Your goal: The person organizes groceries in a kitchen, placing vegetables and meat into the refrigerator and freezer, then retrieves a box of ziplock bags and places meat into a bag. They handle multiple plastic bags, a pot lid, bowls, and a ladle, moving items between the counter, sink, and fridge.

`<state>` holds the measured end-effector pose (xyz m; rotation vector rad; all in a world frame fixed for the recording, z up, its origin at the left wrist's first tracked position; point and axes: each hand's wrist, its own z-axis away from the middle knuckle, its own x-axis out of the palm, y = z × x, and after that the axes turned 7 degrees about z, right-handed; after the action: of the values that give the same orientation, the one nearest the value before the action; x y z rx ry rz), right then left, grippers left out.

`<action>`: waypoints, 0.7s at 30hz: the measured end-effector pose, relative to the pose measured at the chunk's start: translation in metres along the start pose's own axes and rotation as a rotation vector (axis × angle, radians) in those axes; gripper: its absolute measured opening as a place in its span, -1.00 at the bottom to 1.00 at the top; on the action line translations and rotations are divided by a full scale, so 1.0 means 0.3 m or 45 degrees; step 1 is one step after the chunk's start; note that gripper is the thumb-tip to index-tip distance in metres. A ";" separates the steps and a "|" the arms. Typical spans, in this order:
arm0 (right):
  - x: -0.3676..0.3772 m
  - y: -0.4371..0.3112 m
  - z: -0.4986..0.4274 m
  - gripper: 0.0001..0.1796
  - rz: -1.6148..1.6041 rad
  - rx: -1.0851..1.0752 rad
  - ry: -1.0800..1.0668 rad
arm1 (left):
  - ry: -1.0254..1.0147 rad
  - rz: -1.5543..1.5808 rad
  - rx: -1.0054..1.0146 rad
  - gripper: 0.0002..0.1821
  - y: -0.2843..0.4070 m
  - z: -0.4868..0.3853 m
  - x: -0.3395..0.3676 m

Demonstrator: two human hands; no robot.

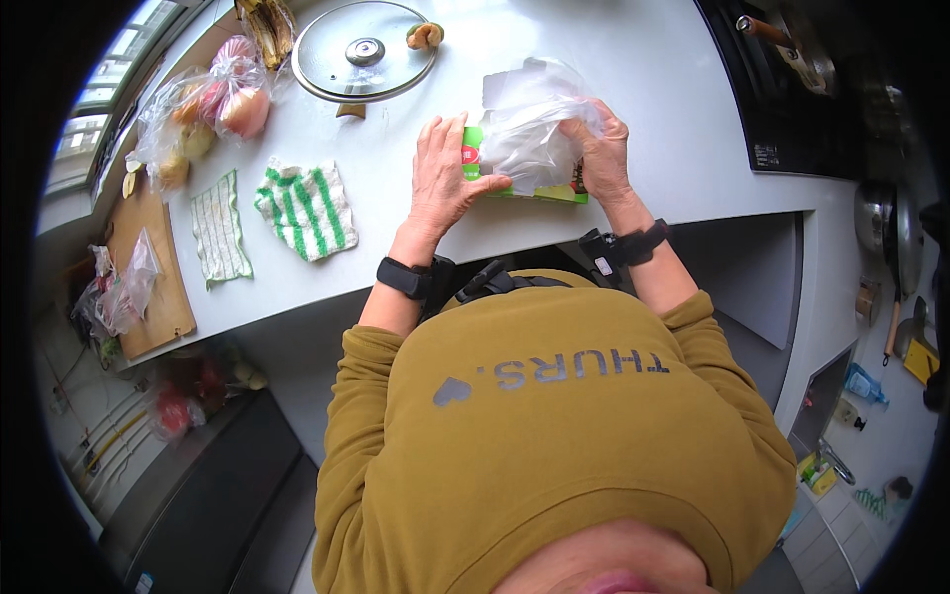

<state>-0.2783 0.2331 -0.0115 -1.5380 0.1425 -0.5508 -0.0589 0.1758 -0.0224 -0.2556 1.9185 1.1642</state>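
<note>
A green cardboard box [472,141] with printing lies on the white countertop in front of me. Its opened top is largely covered by crumpled translucent plastic bags or film [531,141]. My left hand [445,167] grips the box's left end, thumb laid across the front edge and fingers along the side. With thumb and fingers, my right hand [605,152] pinches the plastic at the box's right end. How much plastic is still inside the box is hidden.
Left on the countertop [393,163] lie a striped cloth [308,211], a thinner cloth [221,229], bagged fruit [241,108] and a wooden board [152,275]. A glass lid [334,59] stands behind. The black cooktop [794,134] holds a pan [816,67] at the right.
</note>
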 end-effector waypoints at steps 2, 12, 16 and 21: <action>-0.012 -0.003 -0.001 -0.75 -0.158 0.077 0.020 | -0.011 -0.005 0.015 0.06 -0.007 -0.006 -0.002; -0.067 0.040 -0.043 -0.57 -0.942 0.339 0.230 | 0.003 -0.022 0.032 -0.18 0.013 -0.032 0.029; -0.084 0.026 -0.053 -0.54 -1.032 0.222 0.126 | 0.010 0.032 0.045 -0.22 0.035 -0.035 0.038; -0.087 -0.077 -0.076 -0.60 -0.810 0.013 -0.056 | -0.138 -0.135 0.040 -0.25 0.066 -0.063 0.049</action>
<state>-0.3166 0.2249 0.0032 -1.5753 -0.3980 -1.0114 -0.0896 0.1748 -0.0172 -0.2689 1.8050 1.0562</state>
